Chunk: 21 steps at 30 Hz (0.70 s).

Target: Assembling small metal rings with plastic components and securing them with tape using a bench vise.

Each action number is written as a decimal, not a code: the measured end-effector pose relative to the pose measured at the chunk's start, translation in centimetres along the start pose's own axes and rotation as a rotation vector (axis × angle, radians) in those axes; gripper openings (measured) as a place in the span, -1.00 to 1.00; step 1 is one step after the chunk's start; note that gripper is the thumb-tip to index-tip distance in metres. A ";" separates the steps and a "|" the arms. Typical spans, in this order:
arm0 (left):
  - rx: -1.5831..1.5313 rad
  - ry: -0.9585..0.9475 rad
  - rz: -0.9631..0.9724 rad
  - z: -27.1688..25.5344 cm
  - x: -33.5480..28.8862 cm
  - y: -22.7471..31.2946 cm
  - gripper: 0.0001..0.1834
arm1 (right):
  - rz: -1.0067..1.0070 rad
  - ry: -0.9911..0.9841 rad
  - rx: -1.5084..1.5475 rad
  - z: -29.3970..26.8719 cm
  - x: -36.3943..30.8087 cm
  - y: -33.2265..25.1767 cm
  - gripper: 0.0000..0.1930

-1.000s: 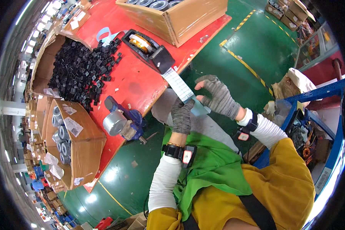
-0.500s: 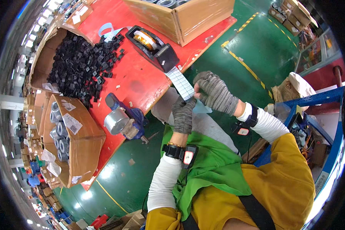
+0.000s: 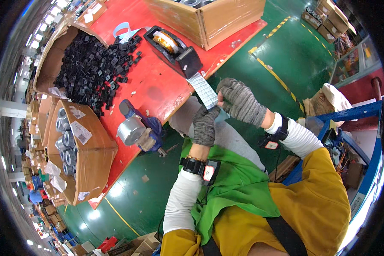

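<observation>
A strip of small silvery-grey rectangles runs from a black tape dispenser on the red table out past its edge. My left hand, in a grey striped fingerless glove, is closed on the strip's lower end. Close by on the right, my right hand wears a matching glove and has its fingers curled in. Its thumb is beside the strip, and what the fingertips pinch is hidden. Some pale blue film shows between the hands. Inside the dispenser sits a roll with orange and white parts.
The red table carries a heap of black clips, a blue vise-like tool with a silver cylinder, a carton of metal rings and another carton. A blue metal frame stands at right.
The view has shifted slightly, so the table items appear a little displaced. Both hands stay at the strip's lower end, the right one's fingers shifting only slightly.
</observation>
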<state>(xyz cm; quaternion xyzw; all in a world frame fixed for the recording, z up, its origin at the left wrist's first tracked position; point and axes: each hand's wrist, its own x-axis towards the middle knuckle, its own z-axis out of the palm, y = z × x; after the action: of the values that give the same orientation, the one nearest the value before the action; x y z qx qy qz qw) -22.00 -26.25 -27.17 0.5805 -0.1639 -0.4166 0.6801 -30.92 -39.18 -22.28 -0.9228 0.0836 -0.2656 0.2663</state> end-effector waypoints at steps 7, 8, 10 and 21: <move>0.274 -0.191 0.020 -1.6 -1.9 0.4 -0.69 | -0.076 0.092 0.124 -1.3 0.2 -2.3 -0.84; 0.247 -0.359 -0.075 -2.6 -2.5 0.1 -0.62 | -0.058 0.104 0.157 -1.7 -0.4 -2.1 -0.82; 0.398 -0.475 -0.172 -2.1 -6.1 4.8 -0.47 | 0.001 0.076 0.181 -2.7 -1.0 -1.9 -0.81; 0.743 0.448 0.512 -18.2 -3.1 22.1 -0.78 | 0.274 0.028 0.364 -1.0 -2.2 -0.3 -0.83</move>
<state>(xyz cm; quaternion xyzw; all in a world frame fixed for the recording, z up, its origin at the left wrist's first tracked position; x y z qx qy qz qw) -2.69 -12.51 -10.80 0.7996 -0.2885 -0.0150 0.5264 -33.31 -38.70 -22.43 -0.8359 0.1624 -0.2502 0.4608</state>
